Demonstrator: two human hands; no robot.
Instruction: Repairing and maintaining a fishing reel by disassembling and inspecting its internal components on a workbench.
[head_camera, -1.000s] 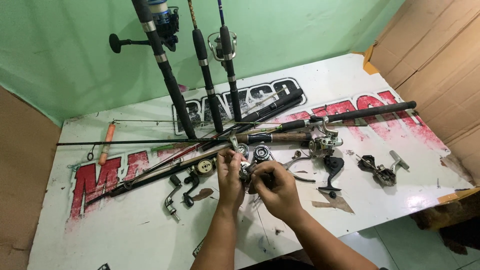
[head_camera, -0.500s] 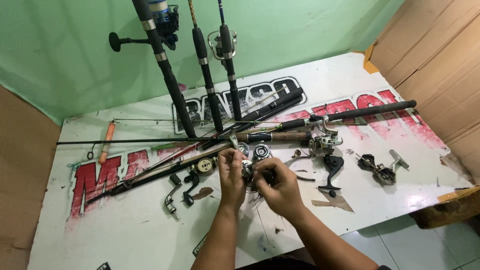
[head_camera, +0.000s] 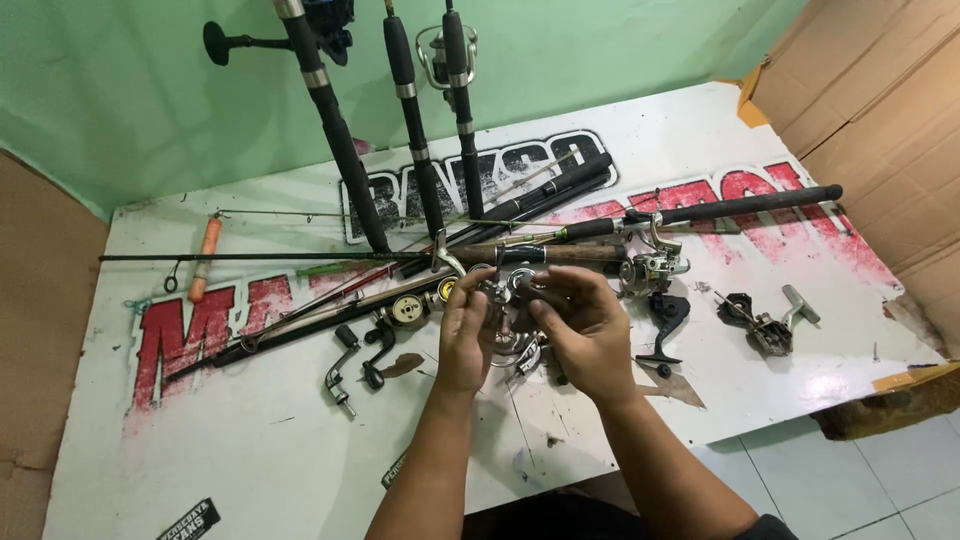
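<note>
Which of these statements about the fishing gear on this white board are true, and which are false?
1. Both hands, the left hand and the right hand, hold one small metal reel part. True.
2. The rods at the back lie flat on the floor. False: they lean upright against the green wall.
3. A crank handle lies on the board to the left of the hands. True.
4. The wall on the right is bare brick. False: cardboard covers that side.
</note>
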